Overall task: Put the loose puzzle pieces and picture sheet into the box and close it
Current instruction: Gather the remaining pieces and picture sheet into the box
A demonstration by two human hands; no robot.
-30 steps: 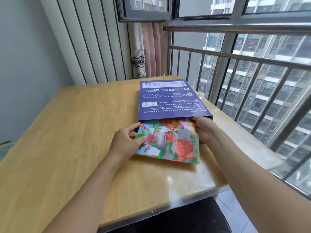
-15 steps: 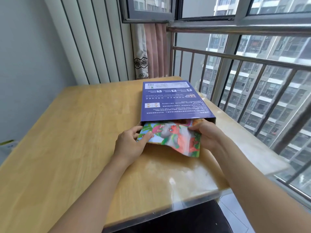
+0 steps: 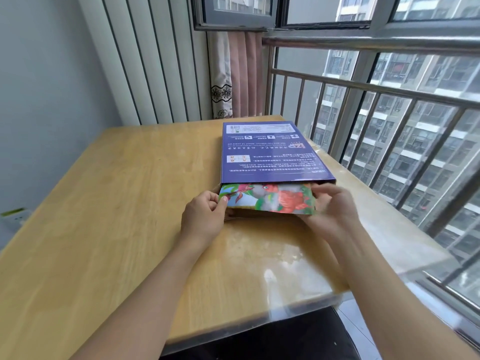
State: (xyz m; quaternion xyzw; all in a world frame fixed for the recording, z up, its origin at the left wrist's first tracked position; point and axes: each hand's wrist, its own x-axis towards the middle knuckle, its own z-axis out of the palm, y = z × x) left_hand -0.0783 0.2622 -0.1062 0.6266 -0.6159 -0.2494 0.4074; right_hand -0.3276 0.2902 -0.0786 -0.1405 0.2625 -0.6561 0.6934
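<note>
So I'm on the sheet-into-the-box step right now. The box [image 3: 272, 152] is lying flat on the table [image 3: 104, 229], toward the far right part near the railing [image 3: 389, 89], printed back side up, with its open mouth facing me. Its long axis runs near to far, straight away from me, and the print on it reads upside down from where I sit.

The sheet [image 3: 267, 201] is most of the way in. Only a strip of the colourful picture sticks out of the near end, lying across the mouth left to right, so it's going in along the box's long axis. The exposed strip looks a bit bowed, with its near edge lifted off the table.

Grip: my left hand [image 3: 205, 219] pinches the strip's near left corner between thumb and fingers. My right hand [image 3: 335, 206] is at the right end, fingers curled around that edge; it's slightly blurry, but I'd call it a hold.

Next, I reckon it needs an even push from both corners toward the far end, keeping the sheet flat so it doesn't buckle or catch on the mouth. Once the strip is gone, the near flap has to be closed. I can't really make out the flap from here, just something pale under the sheet. No loose pieces show on the table, so my guess is they're already inside, but I can't see in to confirm.
</note>
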